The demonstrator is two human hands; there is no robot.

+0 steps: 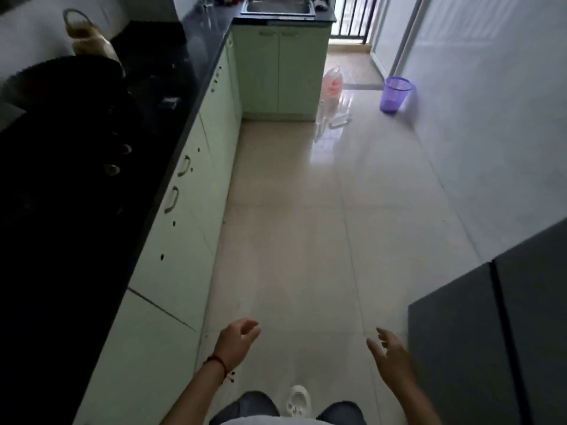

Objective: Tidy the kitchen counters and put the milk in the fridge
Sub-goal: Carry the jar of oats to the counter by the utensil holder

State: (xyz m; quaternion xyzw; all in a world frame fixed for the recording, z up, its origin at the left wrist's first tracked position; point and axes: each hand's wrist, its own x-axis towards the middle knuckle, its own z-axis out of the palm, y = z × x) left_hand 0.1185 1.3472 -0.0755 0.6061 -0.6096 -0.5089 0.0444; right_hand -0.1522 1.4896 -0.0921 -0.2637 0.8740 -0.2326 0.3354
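Observation:
A long black counter [92, 185] runs along the left over pale green cabinets [190, 210]. On it stand a dark wok [61, 78] and a jug with a handle [87, 38]; the rest of its surface is too dark to read. The grey fridge [491, 332] stands at the lower right, doors closed. My left hand [236, 338] hangs over the floor near the cabinets, fingers loosely curled, holding nothing. My right hand [389, 354] is spread open just left of the fridge, also with nothing in it. No milk is visible.
A steel sink [277, 7] sits in the far counter. A purple waste basket [395, 95] stands by the right wall, and plastic bottles [333, 87] stand on the tiled floor [306, 225] beside the end cabinet. A barred doorway is at the back.

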